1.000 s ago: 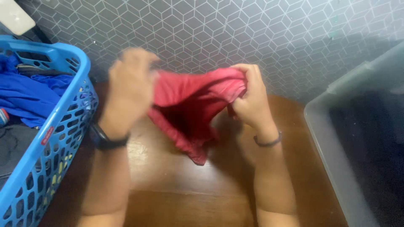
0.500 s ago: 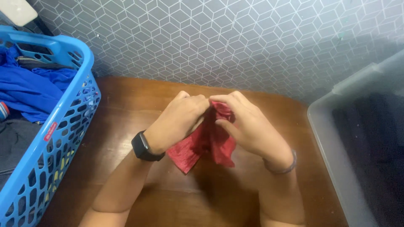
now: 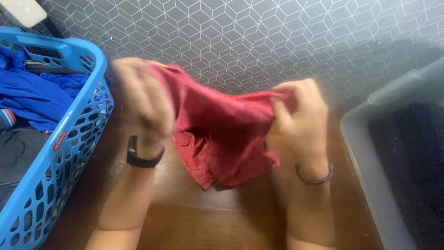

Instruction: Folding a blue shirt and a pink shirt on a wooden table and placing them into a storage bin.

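A red garment point(image 3: 222, 134) hangs stretched above the wooden tabletop point(image 3: 194, 217), its top edge running side to side between the left hand point(image 3: 143, 99) and right hand point(image 3: 300, 115), each grip pinched shut on a corner, a blue laundry basket point(image 3: 60, 143) nearer the left.
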